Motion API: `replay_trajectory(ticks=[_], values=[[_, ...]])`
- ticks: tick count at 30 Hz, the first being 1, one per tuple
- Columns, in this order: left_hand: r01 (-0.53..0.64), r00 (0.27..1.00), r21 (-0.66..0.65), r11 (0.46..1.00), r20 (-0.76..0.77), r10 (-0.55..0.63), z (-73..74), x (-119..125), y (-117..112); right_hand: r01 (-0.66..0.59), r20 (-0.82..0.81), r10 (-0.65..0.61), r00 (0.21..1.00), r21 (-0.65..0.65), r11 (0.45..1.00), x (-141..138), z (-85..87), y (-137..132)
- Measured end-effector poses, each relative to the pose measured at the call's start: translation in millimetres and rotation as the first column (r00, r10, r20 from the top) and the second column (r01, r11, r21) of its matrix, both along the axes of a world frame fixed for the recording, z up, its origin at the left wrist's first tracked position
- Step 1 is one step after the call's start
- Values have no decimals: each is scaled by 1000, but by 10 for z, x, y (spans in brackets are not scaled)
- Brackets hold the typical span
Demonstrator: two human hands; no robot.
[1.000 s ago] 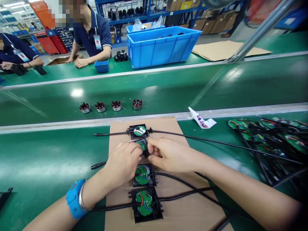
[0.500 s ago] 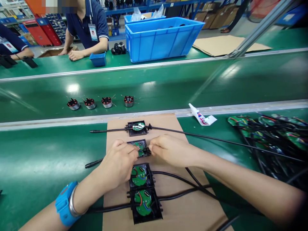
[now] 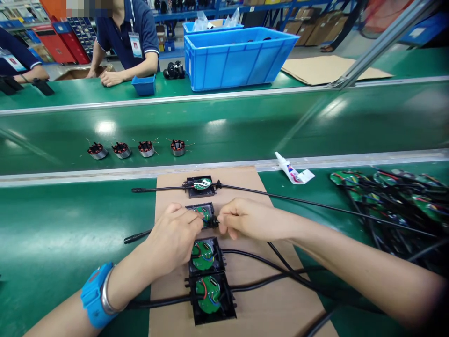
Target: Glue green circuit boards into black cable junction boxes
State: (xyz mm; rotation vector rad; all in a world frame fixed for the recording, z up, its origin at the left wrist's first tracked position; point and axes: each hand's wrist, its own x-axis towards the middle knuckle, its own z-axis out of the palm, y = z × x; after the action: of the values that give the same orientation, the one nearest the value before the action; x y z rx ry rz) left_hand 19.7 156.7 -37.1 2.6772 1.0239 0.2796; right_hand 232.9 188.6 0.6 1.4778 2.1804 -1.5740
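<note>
My left hand [image 3: 175, 238] and my right hand [image 3: 247, 217] meet over a small black housing with a green circuit board [image 3: 203, 213] on a brown cardboard mat [image 3: 245, 281]. Left fingers pinch its left side; right fingers pinch the cable grommet on its right side. Another such housing [image 3: 199, 186] lies just beyond, with a thin black cable [image 3: 315, 206] running right. Two more housings [image 3: 203, 255] [image 3: 210, 295] lie nearer me, each with a thick black cable.
Several small copper-wound stators [image 3: 121, 150] ride the green conveyor belt. A glue tube [image 3: 291, 171] lies on the rail. A pile of green boards with cables [image 3: 389, 196] sits right. Blue bins [image 3: 238, 56] and co-workers [image 3: 126, 42] are across the belt.
The housing between my hands went from tilted up to lying flat on the mat. The stators on the belt drifted left.
</note>
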Motion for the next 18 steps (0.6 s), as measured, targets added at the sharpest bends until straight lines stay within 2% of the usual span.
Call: replay_trajectory(ticks=[1, 2, 3, 4, 6, 7, 9, 11, 14, 18], values=[[2, 1000, -6, 1000, -5, -2, 0, 0, 2, -11, -20, 12, 1000, 36, 999, -10, -6, 2], [5, 1000, -14, 1000, -11, -5, 2, 2, 5, -38, -24, 42, 999, 128, 991, -18, -15, -2], [8, 1000, -20, 1000, -15, -9, 5, 3, 7, -76, -9, 80, 997, 254, 964, -24, -28, -14], [12, 1000, -20, 1000, -16, -12, 10, 5, 9, -121, 22, 122, 992, 393, 912, -24, -44, -32], [15, 1000, -11, 1000, -12, -15, 21, 9, 12, -234, 103, 217, 971, 619, 750, -5, -87, -78], [12, 1000, -6, 1000, -12, -12, 27, 10, 14, -283, 147, 254, 956, 692, 664, 13, -114, -100], [15, 1000, -1, 1000, -12, -15, 36, 10, 19, -356, 229, 294, 928, 779, 517, 56, -178, -130], [22, 1000, -1, 1000, -15, -22, 40, 7, 25, -396, 287, 301, 909, 820, 413, 95, -254, -138], [28, 999, -3, 1000, -27, -28, 31, 5, 30, -382, 321, 228, 919, 865, 326, 124, -382, -139], [28, 999, -4, 1000, -30, -28, 15, 8, 28, -310, 287, 119, 951, 904, 294, 113, -517, -180]])
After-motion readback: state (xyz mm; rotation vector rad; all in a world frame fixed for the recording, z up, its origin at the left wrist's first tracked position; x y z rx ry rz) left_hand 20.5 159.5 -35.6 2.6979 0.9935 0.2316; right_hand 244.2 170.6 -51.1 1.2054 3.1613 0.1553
